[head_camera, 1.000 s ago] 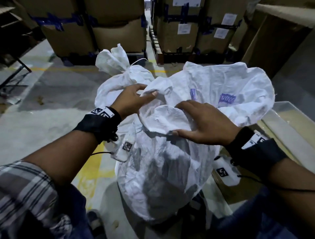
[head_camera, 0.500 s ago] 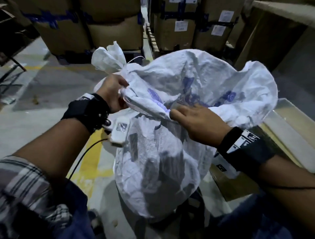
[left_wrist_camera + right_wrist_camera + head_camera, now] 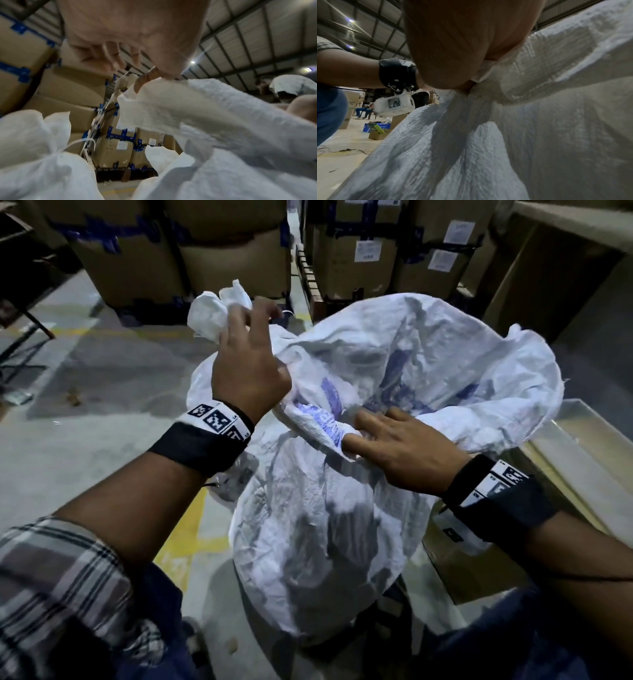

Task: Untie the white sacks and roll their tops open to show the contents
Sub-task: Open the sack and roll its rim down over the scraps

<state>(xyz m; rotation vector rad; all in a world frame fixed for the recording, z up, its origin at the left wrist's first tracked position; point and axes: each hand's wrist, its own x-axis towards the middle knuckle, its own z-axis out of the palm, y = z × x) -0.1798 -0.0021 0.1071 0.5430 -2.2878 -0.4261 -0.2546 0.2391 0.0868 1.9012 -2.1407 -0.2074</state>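
The head camera looks down from above; both wrist cameras peer upward, close under the crinkled white woven sack (image 3: pixel 342 525), seemingly sharing it.

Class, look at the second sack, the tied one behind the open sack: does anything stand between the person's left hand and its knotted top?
Nothing visible does. The left hand pinches the open sack rim, and the tied sack's knotted top sits just beyond its fingers.
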